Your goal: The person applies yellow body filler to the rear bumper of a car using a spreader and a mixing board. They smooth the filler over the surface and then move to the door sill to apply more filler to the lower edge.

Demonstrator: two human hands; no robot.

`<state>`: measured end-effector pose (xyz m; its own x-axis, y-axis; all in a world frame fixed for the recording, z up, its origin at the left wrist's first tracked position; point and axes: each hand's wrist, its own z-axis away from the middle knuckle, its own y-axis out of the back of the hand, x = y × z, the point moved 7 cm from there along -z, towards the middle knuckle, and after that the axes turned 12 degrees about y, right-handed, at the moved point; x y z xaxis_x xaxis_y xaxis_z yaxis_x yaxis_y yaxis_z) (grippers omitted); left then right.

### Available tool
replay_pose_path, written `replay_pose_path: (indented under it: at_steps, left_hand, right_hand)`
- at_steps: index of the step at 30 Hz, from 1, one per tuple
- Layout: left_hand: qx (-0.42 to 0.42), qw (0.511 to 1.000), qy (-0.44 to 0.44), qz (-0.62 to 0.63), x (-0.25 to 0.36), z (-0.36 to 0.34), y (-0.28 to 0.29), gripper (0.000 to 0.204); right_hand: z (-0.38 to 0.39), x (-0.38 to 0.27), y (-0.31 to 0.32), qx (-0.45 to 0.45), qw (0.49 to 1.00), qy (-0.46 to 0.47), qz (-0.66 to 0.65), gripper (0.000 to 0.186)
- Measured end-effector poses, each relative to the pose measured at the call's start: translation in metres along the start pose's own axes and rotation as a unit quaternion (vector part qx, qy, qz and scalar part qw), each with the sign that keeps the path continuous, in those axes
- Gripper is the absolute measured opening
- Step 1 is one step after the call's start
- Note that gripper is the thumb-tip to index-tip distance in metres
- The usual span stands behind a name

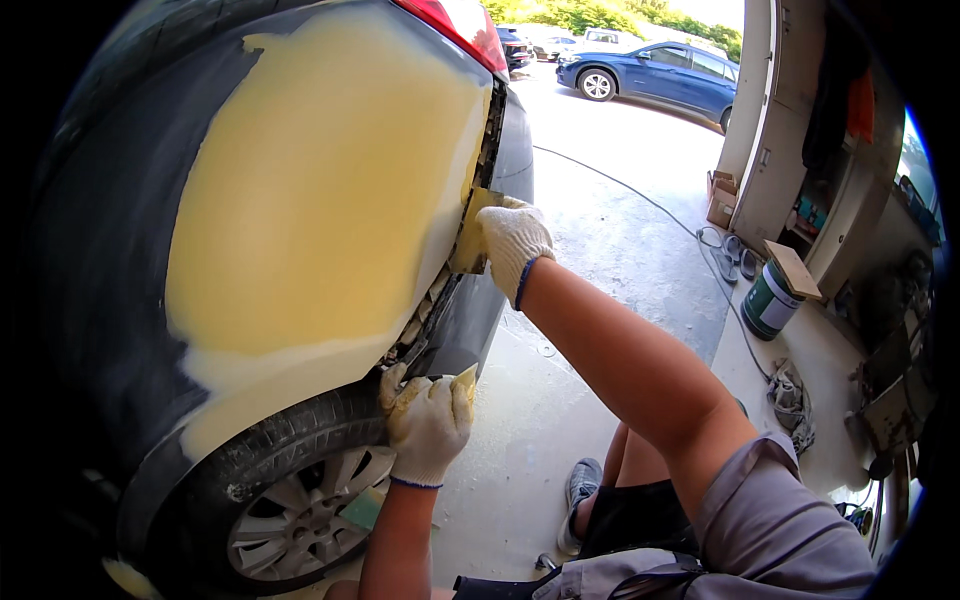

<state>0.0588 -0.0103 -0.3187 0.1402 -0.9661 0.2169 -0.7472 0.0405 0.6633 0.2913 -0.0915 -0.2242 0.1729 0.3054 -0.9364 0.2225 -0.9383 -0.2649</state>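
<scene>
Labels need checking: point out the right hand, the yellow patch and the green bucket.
Right hand [514,240], head view: its gloved back.
Yellow patch [322,190], head view: its middle.
Green bucket [767,304], head view: its side wall.

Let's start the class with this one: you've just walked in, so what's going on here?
A person in knitted gloves is working at a car's yellow-coated panel. The right hand holds a flat yellowish piece at the panel's edge, below the red tail light. The left hand is lower, beside the tyre; a pointed yellowish piece juts from it, though its grip is unclear.
</scene>
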Motion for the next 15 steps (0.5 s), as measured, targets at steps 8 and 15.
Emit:
replay_pose_path:
  at_steps: [8,15]
  left_hand:
    - [0.04,0.998,-0.046,0.008,0.002,-0.003,0.005,0.024]
    - [0.032,0.999,-0.018,0.005,0.009,-0.006,0.011,0.022]
  right_hand:
    - [0.014,-0.034,-0.035,-0.034,0.995,0.069,0.063,0.032]
    - [0.008,0.005,0.011,0.025,0.998,0.05,-0.038,0.026]
